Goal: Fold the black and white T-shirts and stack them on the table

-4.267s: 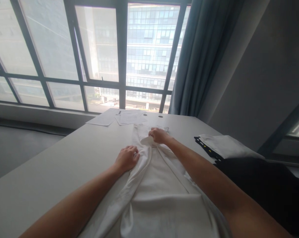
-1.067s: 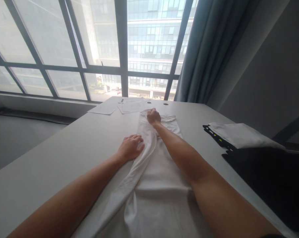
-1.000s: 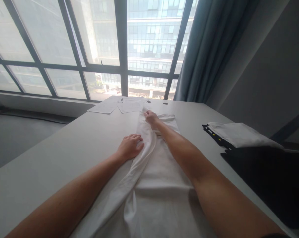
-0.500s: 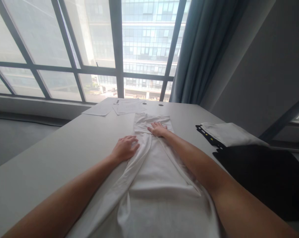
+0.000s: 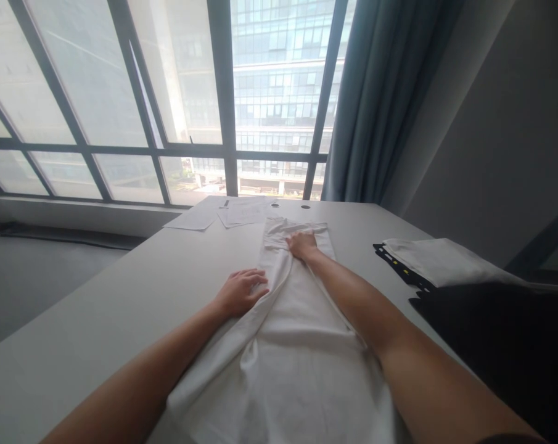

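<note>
A long white cloth garment (image 5: 306,345) lies lengthwise on the white table (image 5: 121,308), its far end bunched and wrinkled and its near part spreading toward me. My right hand (image 5: 301,245) is near that far end, fingers curled into a pinch on the fabric. My left hand (image 5: 243,291) rests lower, on the garment's left edge, with its fingers spread fairly flat. Diagonal folds run from my right hand down the left side of the cloth.
Paper sheets (image 5: 242,211) lie at the table's far edge, near two round holes. To the right are a folded white cloth (image 5: 445,262) and black fabric (image 5: 496,339). Beyond stand a window (image 5: 279,92) and a grey-blue curtain (image 5: 375,111).
My right hand has gone from fingers spread flat to curled on the cloth. The cloth's near left part has shifted, and the whole view has tilted slightly.
</note>
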A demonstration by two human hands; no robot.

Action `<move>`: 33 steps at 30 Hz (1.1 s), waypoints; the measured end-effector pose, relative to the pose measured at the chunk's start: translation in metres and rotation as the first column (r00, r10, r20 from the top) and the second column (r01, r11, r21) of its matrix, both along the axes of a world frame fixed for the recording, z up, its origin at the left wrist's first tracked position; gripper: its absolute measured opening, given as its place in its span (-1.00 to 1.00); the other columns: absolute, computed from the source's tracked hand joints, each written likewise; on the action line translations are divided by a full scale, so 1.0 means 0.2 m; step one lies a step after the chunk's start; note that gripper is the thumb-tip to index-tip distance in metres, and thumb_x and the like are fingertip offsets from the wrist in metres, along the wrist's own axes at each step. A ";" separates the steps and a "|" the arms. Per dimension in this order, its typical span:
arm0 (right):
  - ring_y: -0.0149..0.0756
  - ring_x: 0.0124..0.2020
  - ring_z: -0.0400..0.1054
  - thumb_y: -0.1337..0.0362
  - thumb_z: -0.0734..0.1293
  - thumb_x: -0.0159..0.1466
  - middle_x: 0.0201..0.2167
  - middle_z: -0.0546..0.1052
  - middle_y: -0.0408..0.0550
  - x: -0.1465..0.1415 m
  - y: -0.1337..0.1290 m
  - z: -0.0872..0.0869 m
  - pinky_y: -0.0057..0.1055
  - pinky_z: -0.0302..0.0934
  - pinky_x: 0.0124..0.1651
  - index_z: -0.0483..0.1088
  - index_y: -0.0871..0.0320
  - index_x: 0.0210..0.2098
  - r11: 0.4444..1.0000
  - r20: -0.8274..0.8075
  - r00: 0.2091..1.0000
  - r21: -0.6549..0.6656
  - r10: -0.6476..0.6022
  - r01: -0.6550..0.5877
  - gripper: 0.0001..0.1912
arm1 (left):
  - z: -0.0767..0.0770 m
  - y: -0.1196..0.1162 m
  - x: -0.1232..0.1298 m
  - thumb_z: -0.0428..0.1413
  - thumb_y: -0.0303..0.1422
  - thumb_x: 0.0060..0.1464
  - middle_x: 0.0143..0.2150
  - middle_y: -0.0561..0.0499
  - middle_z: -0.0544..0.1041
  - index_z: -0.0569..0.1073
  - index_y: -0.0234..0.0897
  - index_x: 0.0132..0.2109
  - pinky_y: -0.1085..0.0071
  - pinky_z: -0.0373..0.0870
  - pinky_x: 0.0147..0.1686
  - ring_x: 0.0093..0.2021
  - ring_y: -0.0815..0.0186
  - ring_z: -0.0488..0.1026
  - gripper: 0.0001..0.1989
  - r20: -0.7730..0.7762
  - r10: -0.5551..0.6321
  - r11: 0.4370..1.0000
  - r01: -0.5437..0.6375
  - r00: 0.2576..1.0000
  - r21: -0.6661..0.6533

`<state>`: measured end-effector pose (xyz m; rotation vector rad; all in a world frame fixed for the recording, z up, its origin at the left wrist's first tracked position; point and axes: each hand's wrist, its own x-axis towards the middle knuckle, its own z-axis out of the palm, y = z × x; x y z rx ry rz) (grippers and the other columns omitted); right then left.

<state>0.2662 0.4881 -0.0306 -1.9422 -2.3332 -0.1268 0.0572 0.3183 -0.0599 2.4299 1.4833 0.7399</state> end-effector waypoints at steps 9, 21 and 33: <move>0.30 0.39 -0.17 0.05 0.08 0.38 0.43 -0.04 0.10 0.05 -0.47 -0.04 0.35 -0.04 0.20 -0.01 -0.05 0.41 0.954 -0.023 0.998 -0.294 0.052 -0.056 -0.37 | 0.00 0.00 0.00 0.09 -0.14 0.17 0.19 0.00 0.49 0.58 -0.11 -0.02 0.16 0.22 0.27 0.23 0.17 0.37 -0.68 0.006 0.010 1.000 -0.010 1.000 0.013; 0.21 0.43 -0.32 0.03 -0.05 0.45 0.46 -0.16 0.04 0.12 -0.17 -0.10 0.42 -0.18 0.23 -0.10 -0.09 0.43 0.956 -0.065 0.998 -0.292 0.003 -0.022 -0.41 | -0.01 0.00 -0.01 -0.01 -0.11 0.23 0.12 -0.07 0.54 0.58 -0.20 -0.06 0.21 0.30 0.21 0.14 0.19 0.45 -0.63 0.140 -0.098 0.995 0.092 0.985 0.050; 0.03 0.33 0.06 0.15 -0.02 0.44 0.33 0.20 0.19 0.23 -0.20 -0.09 0.18 -0.21 0.31 0.21 0.08 0.30 0.999 -0.019 0.999 -0.012 -0.032 0.032 -0.49 | 0.04 -0.07 0.00 0.06 -0.10 0.18 0.08 -0.11 0.56 0.58 -0.20 -0.08 0.22 0.31 0.17 0.12 0.15 0.43 -0.65 0.147 -0.208 0.977 0.199 0.967 0.074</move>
